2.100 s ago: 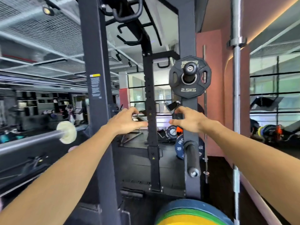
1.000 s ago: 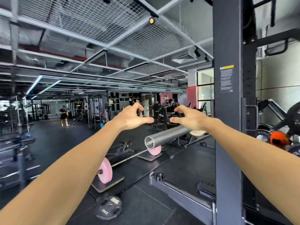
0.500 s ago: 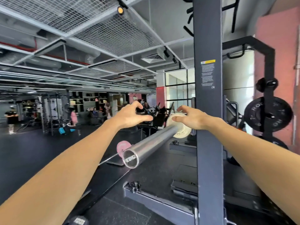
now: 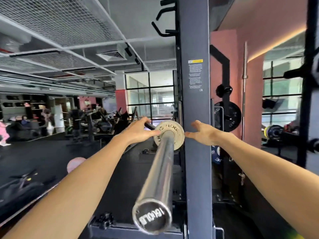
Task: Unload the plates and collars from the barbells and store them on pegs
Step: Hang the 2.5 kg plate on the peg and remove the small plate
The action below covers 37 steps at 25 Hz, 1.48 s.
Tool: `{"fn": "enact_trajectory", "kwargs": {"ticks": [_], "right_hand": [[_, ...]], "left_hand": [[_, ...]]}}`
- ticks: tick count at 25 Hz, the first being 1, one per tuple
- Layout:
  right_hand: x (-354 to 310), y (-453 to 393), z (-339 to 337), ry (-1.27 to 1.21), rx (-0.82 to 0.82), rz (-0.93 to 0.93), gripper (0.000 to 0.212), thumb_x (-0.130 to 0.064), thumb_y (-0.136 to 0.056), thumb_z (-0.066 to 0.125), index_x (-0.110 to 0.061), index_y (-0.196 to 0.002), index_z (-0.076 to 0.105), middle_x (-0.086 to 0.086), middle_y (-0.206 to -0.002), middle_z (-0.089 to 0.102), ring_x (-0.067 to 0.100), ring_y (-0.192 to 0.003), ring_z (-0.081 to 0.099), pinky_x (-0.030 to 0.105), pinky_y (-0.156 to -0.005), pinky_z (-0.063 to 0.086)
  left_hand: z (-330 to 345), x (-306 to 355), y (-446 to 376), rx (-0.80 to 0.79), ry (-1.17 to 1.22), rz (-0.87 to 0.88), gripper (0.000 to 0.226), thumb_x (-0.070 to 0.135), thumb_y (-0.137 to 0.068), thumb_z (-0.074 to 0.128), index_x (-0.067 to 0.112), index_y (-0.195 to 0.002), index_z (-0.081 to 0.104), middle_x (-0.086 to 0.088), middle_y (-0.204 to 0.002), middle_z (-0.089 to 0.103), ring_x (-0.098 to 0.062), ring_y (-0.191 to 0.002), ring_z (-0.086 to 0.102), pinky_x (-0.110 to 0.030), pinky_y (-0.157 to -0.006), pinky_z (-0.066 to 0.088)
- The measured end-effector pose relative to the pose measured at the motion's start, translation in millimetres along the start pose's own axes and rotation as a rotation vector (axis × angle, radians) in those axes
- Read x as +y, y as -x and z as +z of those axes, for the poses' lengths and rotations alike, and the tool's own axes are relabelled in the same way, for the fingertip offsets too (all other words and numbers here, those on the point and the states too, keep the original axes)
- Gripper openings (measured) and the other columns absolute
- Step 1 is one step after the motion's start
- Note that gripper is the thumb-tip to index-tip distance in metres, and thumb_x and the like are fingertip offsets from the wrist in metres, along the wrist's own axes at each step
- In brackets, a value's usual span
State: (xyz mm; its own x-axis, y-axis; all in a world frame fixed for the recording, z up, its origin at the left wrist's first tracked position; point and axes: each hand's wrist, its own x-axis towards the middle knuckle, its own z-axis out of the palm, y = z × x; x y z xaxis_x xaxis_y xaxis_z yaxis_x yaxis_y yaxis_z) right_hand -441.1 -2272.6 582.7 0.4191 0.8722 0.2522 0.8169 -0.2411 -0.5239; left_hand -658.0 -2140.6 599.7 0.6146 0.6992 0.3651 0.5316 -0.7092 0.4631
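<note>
Both hands, left hand and right hand, flank the small plate with fingers spread, positioned to slide it off the barbell sleeve.

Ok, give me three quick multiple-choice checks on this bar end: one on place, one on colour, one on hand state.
1. Where is the small plate?
A. on the bar sleeve
B. on the floor
C. on a peg

2. What colour is that plate?
A. red
B. pale cream
C. blue

3. What are the hands doing?
A. both gripping the sleeve end
B. left hand touching the plate's edge, right hand open beside it
C. both hanging down

Key: 1 A, the sleeve passes through the plate's hole; 2 B, its face is off-white; 3 B, left fingers meet the rim while the right hand's fingers are spread just short of it.
</note>
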Motion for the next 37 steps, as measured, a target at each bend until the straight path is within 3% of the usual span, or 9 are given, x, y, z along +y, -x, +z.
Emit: {"fn": "enact_trajectory", "kwargs": {"ticks": [2, 5, 11, 14, 17, 19, 23, 30, 37], "right_hand": [[-9, -12, 9, 0.0, 0.019, 0.024, 0.069, -0.042, -0.095, 0.052, -0.011, -0.149, 0.021, 0.011, -0.145, 0.044, 0.027, -0.128, 0.047, 0.035, -0.103, 0.04], [-17, -32, 27, 0.016, 0.031, 0.058, 0.058, -0.032, -0.099, 0.046, -0.006, -0.146, 0.024, 0.016, -0.136, 0.051, 0.03, -0.11, 0.056, 0.039, -0.091, 0.047], [-22, -57, 44, 0.041, 0.076, 0.091, 0.049, -0.027, -0.1, 0.047, -0.006, -0.142, 0.032, 0.013, -0.136, 0.051, 0.03, -0.12, 0.051, 0.028, -0.086, 0.038], [-25, -58, 49, 0.058, 0.136, 0.099, 0.048, -0.031, -0.098, 0.05, -0.007, -0.137, 0.036, 0.013, -0.132, 0.052, 0.031, -0.115, 0.053, 0.03, -0.084, 0.039], [-22, -46, 56, 0.052, 0.131, 0.102, 0.037, -0.037, -0.098, 0.05, -0.009, -0.121, 0.042, 0.014, -0.115, 0.058, 0.03, -0.092, 0.054, 0.032, -0.075, 0.039], [-20, -29, 55, -0.008, 0.136, 0.091, 0.023, -0.038, -0.097, 0.05, -0.017, -0.097, 0.042, 0.012, -0.099, 0.057, 0.028, -0.08, 0.053, 0.035, -0.071, 0.044], [-27, 7, 49, -0.07, 0.138, 0.047, 0.031, -0.039, -0.095, 0.054, -0.022, -0.078, 0.036, 0.008, -0.087, 0.059, 0.028, -0.062, 0.059, 0.039, -0.063, 0.057], [-47, 75, 34, -0.079, 0.113, 0.0, 0.03, -0.039, -0.094, 0.056, -0.011, -0.097, 0.047, 0.011, -0.094, 0.064, 0.028, -0.069, 0.066, 0.038, -0.061, 0.06], [-65, 130, 32, -0.074, 0.117, -0.009, 0.03, -0.04, -0.094, 0.056, -0.011, -0.094, 0.046, 0.01, -0.089, 0.065, 0.03, -0.066, 0.069, 0.039, -0.058, 0.06]], "left_hand": [[11, -13, -24, -0.024, 0.001, 0.033, 0.068, 0.053, -0.087, 0.062, 0.023, -0.144, 0.039, -0.006, -0.145, 0.045, -0.025, -0.128, 0.047, -0.035, -0.101, 0.039], [30, -32, -54, -0.083, 0.029, 0.061, 0.062, 0.047, -0.092, 0.058, 0.023, -0.146, 0.039, -0.007, -0.139, 0.054, -0.027, -0.127, 0.051, -0.037, -0.102, 0.044], [54, -41, -79, 0.001, 0.071, 0.081, 0.038, 0.026, -0.095, 0.06, 0.016, -0.131, 0.054, -0.013, -0.113, 0.068, -0.032, -0.106, 0.061, -0.032, -0.084, 0.045], [58, -39, -81, 0.028, 0.081, 0.053, 0.027, 0.03, -0.093, 0.064, 0.016, -0.115, 0.06, -0.007, -0.107, 0.068, -0.028, -0.1, 0.062, -0.037, -0.088, 0.049], [64, -39, -68, 0.042, 0.092, 0.053, 0.023, 0.03, -0.091, 0.065, 0.016, -0.11, 0.063, -0.006, -0.103, 0.069, -0.026, -0.096, 0.065, -0.042, -0.087, 0.054], [62, -35, -53, 0.057, 0.141, 0.042, 0.025, 0.028, -0.091, 0.066, 0.015, -0.112, 0.065, -0.006, -0.103, 0.07, -0.025, -0.093, 0.067, -0.042, -0.083, 0.057], [52, -24, -16, 0.107, 0.115, 0.015, 0.022, 0.029, -0.092, 0.065, 0.015, -0.109, 0.065, -0.005, -0.107, 0.069, -0.024, -0.097, 0.064, -0.031, -0.08, 0.05], [31, -3, 56, 0.103, 0.18, -0.031, 0.022, 0.027, -0.092, 0.065, 0.016, -0.111, 0.063, -0.007, -0.106, 0.068, -0.026, -0.097, 0.065, -0.045, -0.086, 0.056], [13, 9, 110, 0.102, 0.146, -0.023, 0.021, 0.028, -0.092, 0.064, 0.019, -0.111, 0.063, -0.007, -0.109, 0.067, -0.024, -0.098, 0.062, -0.042, -0.088, 0.054]]}}
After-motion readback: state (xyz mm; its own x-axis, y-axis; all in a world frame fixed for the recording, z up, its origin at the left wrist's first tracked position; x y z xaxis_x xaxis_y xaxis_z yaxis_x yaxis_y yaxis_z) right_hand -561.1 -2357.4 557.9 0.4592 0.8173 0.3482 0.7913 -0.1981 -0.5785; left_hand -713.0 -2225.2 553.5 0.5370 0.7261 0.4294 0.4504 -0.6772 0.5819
